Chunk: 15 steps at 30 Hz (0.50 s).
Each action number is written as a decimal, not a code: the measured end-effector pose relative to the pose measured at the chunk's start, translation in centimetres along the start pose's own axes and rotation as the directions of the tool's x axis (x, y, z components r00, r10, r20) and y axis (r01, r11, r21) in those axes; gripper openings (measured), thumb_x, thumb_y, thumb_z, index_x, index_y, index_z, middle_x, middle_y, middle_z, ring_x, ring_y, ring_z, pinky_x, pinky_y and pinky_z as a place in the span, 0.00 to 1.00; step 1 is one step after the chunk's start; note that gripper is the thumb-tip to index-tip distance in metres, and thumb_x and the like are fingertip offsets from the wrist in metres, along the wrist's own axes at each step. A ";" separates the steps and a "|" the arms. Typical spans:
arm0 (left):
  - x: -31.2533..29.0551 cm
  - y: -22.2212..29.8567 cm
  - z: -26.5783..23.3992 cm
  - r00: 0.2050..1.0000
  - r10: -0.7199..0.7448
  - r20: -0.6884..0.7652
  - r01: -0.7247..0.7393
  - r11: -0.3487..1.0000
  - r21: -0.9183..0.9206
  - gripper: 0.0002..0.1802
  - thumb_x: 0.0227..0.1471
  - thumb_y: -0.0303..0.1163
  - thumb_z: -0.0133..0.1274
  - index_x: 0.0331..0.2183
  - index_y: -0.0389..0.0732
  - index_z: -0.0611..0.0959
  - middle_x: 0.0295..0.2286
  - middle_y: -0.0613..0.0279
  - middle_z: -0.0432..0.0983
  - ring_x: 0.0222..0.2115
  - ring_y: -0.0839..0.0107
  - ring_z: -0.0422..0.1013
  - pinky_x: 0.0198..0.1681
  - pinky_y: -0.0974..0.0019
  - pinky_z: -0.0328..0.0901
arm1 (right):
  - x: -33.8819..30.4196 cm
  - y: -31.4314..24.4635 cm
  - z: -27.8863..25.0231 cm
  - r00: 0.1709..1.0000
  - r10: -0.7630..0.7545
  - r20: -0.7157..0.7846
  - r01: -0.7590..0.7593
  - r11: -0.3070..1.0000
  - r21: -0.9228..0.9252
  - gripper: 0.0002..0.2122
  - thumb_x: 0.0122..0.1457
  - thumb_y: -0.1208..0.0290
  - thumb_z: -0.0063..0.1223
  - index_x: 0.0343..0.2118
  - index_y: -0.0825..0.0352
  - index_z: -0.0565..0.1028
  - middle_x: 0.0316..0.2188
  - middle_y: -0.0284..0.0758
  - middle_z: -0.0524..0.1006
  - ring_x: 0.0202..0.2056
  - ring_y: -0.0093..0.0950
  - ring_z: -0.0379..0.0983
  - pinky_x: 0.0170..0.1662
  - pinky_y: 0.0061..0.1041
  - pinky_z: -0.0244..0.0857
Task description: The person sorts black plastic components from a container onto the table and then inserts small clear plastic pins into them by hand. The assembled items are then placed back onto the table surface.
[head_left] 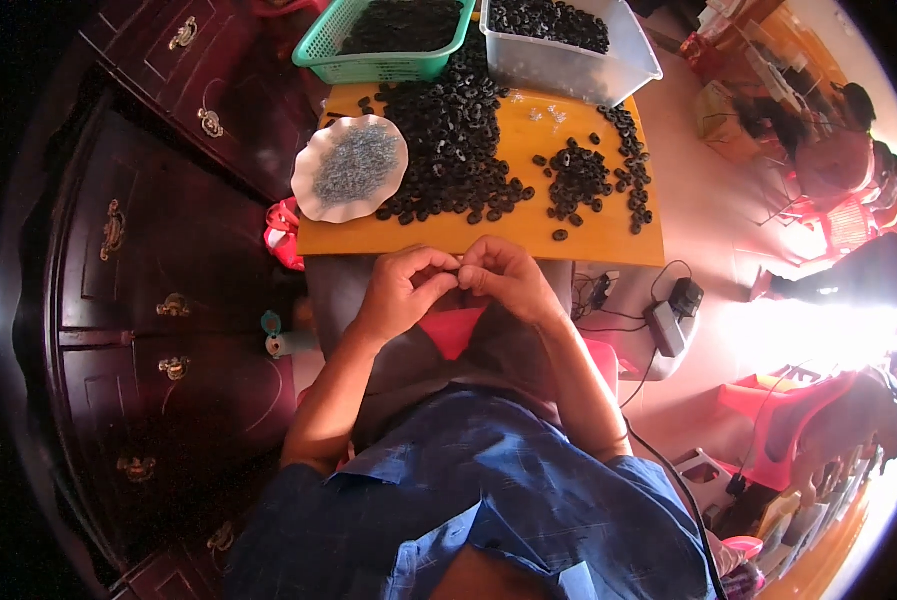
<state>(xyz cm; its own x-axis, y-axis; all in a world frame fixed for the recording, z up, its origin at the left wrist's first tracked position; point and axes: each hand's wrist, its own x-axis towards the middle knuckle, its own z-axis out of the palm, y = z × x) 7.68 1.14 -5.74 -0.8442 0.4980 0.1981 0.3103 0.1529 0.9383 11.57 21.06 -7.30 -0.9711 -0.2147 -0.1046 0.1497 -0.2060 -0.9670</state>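
My left hand and my right hand meet fingertip to fingertip just in front of the table's near edge. Both are closed in a pinch; whatever sits between the fingers is too small to make out. Beyond them, a wide heap of small black oval pieces spreads over the wooden table. To its right lies a smaller pile of the same black pieces. A pale scalloped plate at the table's left holds many thin silvery metal bits.
At the table's far side stand a green basket and a clear plastic bin, both filled with black pieces. Dark wooden drawers rise on my left. A power adapter with cables lies at right. Another person sits farther right.
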 end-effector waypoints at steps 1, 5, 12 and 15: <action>-0.1 -0.3 0.0 1.000 -0.028 0.014 0.029 0.998 -0.060 0.08 0.49 0.20 0.61 0.34 0.35 0.83 0.27 0.63 0.80 0.27 0.78 0.76 0.31 0.73 0.70 | 0.1 0.1 -0.1 1.000 -0.003 0.020 0.003 1.000 0.028 0.06 0.62 0.68 0.58 0.34 0.64 0.74 0.24 0.24 0.75 0.26 0.13 0.68 0.29 0.14 0.62; -0.2 -0.4 0.0 0.988 -0.129 0.080 0.148 0.929 -0.339 0.07 0.54 0.22 0.58 0.38 0.35 0.82 0.27 0.69 0.78 0.27 0.81 0.73 0.30 0.77 0.68 | -0.1 0.3 -0.6 0.989 0.106 0.102 -0.109 0.994 0.025 0.09 0.63 0.63 0.57 0.33 0.63 0.74 0.26 0.25 0.76 0.28 0.14 0.70 0.32 0.14 0.63; -0.3 -1.1 -0.7 0.953 -0.266 0.142 0.297 0.750 -0.591 0.07 0.53 0.23 0.58 0.37 0.37 0.82 0.29 0.67 0.79 0.25 0.81 0.72 0.29 0.77 0.68 | -0.3 -1.3 -3.0 0.958 -0.170 -0.231 0.106 0.958 -0.267 0.07 0.62 0.68 0.58 0.33 0.67 0.76 0.25 0.25 0.76 0.28 0.15 0.70 0.32 0.18 0.65; -0.2 -1.6 -1.1 0.948 -0.298 0.116 0.296 0.681 -0.670 0.07 0.54 0.24 0.59 0.37 0.38 0.82 0.30 0.66 0.79 0.25 0.81 0.72 0.30 0.77 0.68 | -0.4 -2.5 -5.5 0.797 -0.415 -0.439 -0.052 0.676 -0.735 0.05 0.55 0.72 0.61 0.31 0.66 0.79 0.25 0.31 0.77 0.26 0.19 0.74 0.30 0.23 0.67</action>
<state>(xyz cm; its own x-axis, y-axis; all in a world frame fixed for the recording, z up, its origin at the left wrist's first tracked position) 6.90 -0.11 -6.94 -0.8419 0.5250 -0.1245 -0.3312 -0.3207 0.8874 10.56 26.91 -6.10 -0.9179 0.3329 0.2159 0.0153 0.5735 -0.8191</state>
